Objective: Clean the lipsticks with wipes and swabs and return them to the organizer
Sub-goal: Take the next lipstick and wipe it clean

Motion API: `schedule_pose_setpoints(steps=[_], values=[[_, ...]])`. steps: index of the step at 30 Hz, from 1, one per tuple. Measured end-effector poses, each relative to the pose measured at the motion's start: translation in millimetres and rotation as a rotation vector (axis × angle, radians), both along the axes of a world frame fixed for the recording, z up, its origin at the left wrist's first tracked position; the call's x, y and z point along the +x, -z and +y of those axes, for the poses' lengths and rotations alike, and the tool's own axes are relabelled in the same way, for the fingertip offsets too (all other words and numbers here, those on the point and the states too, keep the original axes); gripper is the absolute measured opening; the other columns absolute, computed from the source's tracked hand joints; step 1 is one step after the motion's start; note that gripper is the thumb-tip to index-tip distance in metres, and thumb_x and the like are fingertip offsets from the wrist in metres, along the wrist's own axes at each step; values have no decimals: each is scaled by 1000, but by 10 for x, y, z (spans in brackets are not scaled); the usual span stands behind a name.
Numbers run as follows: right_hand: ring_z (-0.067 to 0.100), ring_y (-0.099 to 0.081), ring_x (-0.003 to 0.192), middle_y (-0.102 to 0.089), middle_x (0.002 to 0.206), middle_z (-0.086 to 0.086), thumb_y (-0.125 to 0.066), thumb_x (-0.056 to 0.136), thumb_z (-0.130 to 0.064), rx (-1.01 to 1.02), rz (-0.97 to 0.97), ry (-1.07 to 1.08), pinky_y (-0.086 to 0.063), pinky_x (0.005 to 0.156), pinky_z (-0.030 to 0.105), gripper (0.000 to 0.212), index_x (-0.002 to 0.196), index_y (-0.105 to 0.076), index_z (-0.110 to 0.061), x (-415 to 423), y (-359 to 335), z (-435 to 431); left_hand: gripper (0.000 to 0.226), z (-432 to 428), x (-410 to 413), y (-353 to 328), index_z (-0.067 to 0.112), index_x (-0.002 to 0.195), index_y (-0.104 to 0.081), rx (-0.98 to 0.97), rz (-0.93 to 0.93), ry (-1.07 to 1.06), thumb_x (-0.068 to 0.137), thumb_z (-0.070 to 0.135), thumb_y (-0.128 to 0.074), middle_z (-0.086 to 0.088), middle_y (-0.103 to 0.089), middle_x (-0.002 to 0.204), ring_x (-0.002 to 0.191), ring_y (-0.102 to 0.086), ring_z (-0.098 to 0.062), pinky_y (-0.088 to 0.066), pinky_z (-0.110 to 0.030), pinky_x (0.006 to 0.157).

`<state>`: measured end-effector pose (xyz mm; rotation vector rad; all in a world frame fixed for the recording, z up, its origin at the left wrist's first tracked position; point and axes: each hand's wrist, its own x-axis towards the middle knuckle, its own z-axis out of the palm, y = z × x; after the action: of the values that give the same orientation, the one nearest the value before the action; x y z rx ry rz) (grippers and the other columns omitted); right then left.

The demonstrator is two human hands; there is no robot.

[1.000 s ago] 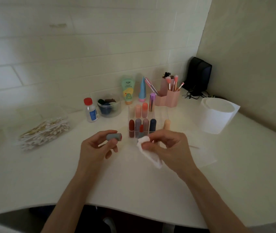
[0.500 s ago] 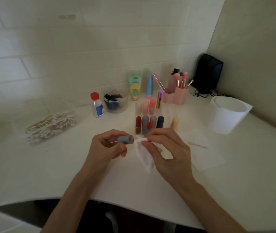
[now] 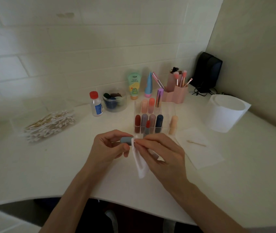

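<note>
**Wipe meets lipstick cap at white vanity table**

Hands work close together above the white table (image 3: 66,165), just in front of a clear acrylic organizer (image 3: 166,111) holding upright lipsticks. The left hand (image 3: 107,148) pinches a grey-blue lipstick cap (image 3: 126,140) between thumb and curled fingers. The cap's long axis lies roughly level, running left to right, and its free end points straight at the right hand (image 3: 160,153). That hand grips a folded white wipe (image 3: 140,167) between thumb and fingertips. The top of the wipe is bunched against the cap's right end and the rest hangs loose towards the table.

Cap and wipe touch at that one end, so the right hand is the nearer one for the cleaning stroke. Any rub or twist would have to run along or around that level axis while the left hand steadies the piece. Whether the end facing the wipe is the cap's open mouth cannot be told from this angle.

The cap looks short, matte and rounded, with no smear visible on the part that shows. It appears to belong to the uncapped lipstick (image 3: 147,126), which stands red tip up on a grey base against the organizer's front row. A peach lipstick (image 3: 173,124) stands just beside the organizer's right wall. A heap of cotton swabs (image 3: 49,125) lies well off to the left, out of either hand's immediate reach. By this reckoning the job is mid-course, with recapping and the return to the organizer not yet done.
</note>
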<state>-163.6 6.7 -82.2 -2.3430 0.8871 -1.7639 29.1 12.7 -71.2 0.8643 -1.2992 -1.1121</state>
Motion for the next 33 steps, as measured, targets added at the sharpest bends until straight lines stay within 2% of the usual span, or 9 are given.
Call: schedule_pose_setpoints(steps=[2,6,9,14,16,19,21,25,33], values=[[15,-64,87,-72,95,20,-82,82,0,-22,35,-31,-57,74,24,19,99,-76,7,39,5,-5,18,-1,4,5,25,89,-81,-4,11,9,73,26,-75,-5,-70,72,54,-58,-16,-40,-21,47],[22,-66,99,-70,110,10,-81,88,-35,28,88,-26,-54,88,30,38,114,-77,-7,45,-26,13,24,8,41,11,26,90,-81,21,55,-24,71,41,-84,-4,-70,75,64,-58,-18,-41,-23,53],[20,-70,98,-73,110,8,-83,87,-29,11,87,-13,-58,87,36,33,112,-78,-8,54,18,8,21,-1,43,25,24,89,-81,31,59,-15,72,37,-81,-4,-70,73,60,-54,-15,-39,-20,51],[21,-70,91,-72,106,10,-72,96,-19,78,82,-41,-59,83,33,22,113,-77,-5,28,72,-33,42,-6,42,51,25,92,-81,8,16,-9,68,60,-85,-9,-71,79,68,-60,-18,-43,-23,58],[19,-68,91,-70,106,11,-70,97,-16,113,95,-57,-57,86,28,22,114,-76,-3,25,71,-49,39,-4,46,53,25,94,-81,-10,9,-18,71,56,-85,-12,-69,78,66,-60,-18,-42,-23,55],[14,-66,93,-69,106,11,-72,95,-10,122,93,-48,-52,89,19,22,115,-73,-2,47,46,-30,13,-9,26,38,17,94,-79,-25,-13,-34,84,26,-80,-17,-66,75,61,-57,-16,-41,-20,51],[5,-63,94,-70,104,8,-72,94,-12,118,58,-34,-47,90,12,21,113,-74,-3,51,18,-6,13,-6,20,50,9,97,-75,-28,-30,-42,85,12,-74,-13,-67,73,60,-57,-14,-42,-19,52],[4,-64,92,-70,104,0,-65,99,-29,55,12,-56,-45,93,7,22,113,-71,-14,39,-15,12,12,-2,15,48,11,97,-76,-32,-40,-34,85,9,-74,-9,-69,75,59,-59,-14,-44,-19,51],[13,-67,88,-72,98,13,-78,87,-18,88,18,-62,-56,85,18,25,105,-77,0,50,45,-23,16,-16,23,50,25,94,-80,-10,-55,7,85,13,-75,-4,-72,76,60,-62,-13,-45,-18,51]])
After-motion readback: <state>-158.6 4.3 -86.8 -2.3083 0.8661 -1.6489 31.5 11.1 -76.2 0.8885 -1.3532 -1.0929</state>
